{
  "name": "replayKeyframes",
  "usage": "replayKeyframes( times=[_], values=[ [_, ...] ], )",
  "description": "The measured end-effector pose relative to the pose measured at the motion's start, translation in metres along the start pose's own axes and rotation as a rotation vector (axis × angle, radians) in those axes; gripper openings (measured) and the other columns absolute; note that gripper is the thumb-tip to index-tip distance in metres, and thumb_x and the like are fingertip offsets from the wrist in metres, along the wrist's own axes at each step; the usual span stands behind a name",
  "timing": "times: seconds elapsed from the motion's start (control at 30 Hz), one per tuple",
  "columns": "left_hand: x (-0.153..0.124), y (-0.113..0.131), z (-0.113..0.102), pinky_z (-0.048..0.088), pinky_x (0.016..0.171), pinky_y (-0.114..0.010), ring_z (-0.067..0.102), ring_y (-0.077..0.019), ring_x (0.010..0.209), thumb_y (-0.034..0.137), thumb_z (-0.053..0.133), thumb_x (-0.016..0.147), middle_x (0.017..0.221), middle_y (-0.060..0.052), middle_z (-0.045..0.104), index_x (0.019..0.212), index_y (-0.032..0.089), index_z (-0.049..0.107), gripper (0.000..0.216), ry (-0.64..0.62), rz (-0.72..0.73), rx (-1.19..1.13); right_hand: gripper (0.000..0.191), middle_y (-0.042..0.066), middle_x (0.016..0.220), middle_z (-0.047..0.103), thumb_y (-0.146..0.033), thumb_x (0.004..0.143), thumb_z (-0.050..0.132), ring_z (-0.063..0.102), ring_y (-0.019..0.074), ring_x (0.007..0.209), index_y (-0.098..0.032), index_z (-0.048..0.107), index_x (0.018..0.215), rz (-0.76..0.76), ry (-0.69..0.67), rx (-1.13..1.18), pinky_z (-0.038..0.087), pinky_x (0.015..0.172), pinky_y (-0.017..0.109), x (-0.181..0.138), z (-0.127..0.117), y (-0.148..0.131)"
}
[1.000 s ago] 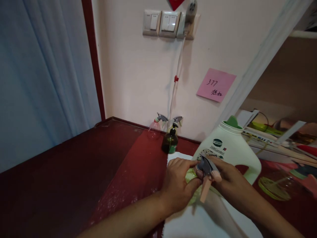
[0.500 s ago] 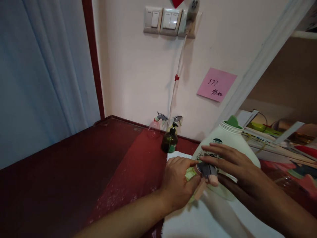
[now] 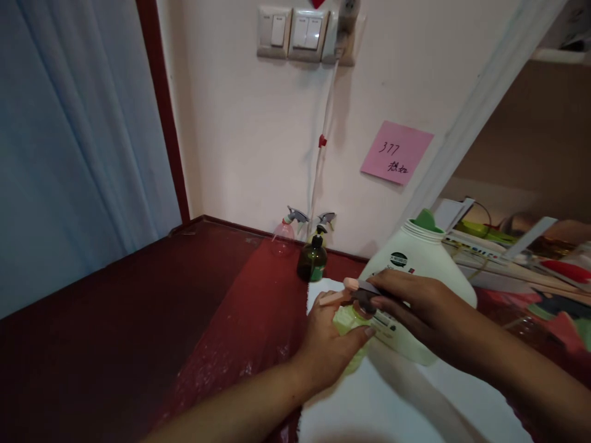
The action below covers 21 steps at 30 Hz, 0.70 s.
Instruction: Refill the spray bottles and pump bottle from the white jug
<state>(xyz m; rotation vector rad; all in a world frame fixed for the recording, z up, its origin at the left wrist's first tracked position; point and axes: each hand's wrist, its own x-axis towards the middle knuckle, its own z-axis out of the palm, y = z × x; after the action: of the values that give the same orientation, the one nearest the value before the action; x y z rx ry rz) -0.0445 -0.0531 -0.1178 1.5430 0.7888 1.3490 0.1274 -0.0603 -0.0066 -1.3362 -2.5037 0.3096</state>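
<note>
A dark red table (image 3: 115, 314) is partly covered by clear plastic (image 3: 235, 320), and a white sheet (image 3: 383, 409) is spread at its right. Over this sheet a yellow-green bottle (image 3: 345, 320) is gripped by the left hand (image 3: 323, 344), its thumb and fingers wrapped around it; whether its base is rested on the sheet cannot be told. The grey spray head (image 3: 367, 292) at its mouth is pinched between the closed fingers of the right hand (image 3: 418, 301). Behind, a pale green jug (image 3: 438, 271) is seen, and near the wall (image 3: 249, 141) are set a brown pump bottle (image 3: 310, 263) and a pink spray bottle (image 3: 282, 240). Above, a pink note (image 3: 396, 152) is stuck beside light switches (image 3: 307, 34); the left is filled by a blue curtain (image 3: 83, 129).
</note>
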Motion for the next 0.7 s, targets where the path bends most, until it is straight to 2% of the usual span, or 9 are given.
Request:
replayKeyframes(
  times=[0.2,0.43,0.7],
  values=[
    [-0.003,0.003,0.003,0.036,0.111,-0.044,0.053,-0.0307,0.125,0.020,0.080,0.075,0.130,-0.010,0.064,0.114,0.020,0.073,0.039,0.024,0.015,-0.020,0.029,0.004,0.084,0.065,-0.038,0.098,0.039,0.059,0.0208,0.078,-0.021,0.060,0.088,0.118,0.039,-0.028,0.039,0.070,0.033,0.006,0.002,-0.009],
    [-0.003,0.004,0.005,0.038,0.107,-0.044,0.056,-0.0304,0.121,0.024,0.076,0.080,0.124,-0.009,0.068,0.110,0.022,0.074,0.030,0.040,-0.002,-0.013,0.025,0.001,0.077,0.063,-0.034,0.097,0.044,0.056,0.0180,0.071,-0.022,0.057,0.080,0.188,0.092,0.052,0.036,0.066,0.031,0.007,0.005,-0.015],
    [-0.003,0.004,0.004,0.042,0.102,-0.042,0.060,-0.0293,0.113,0.024,0.075,0.082,0.117,-0.009,0.070,0.110,0.020,0.071,0.029,0.029,-0.044,-0.025,0.019,0.002,0.081,0.064,-0.023,0.096,0.049,0.056,0.0175,0.075,-0.020,0.061,0.082,0.188,0.169,0.134,0.036,0.068,0.030,0.003,0.012,-0.017]
  ],
)
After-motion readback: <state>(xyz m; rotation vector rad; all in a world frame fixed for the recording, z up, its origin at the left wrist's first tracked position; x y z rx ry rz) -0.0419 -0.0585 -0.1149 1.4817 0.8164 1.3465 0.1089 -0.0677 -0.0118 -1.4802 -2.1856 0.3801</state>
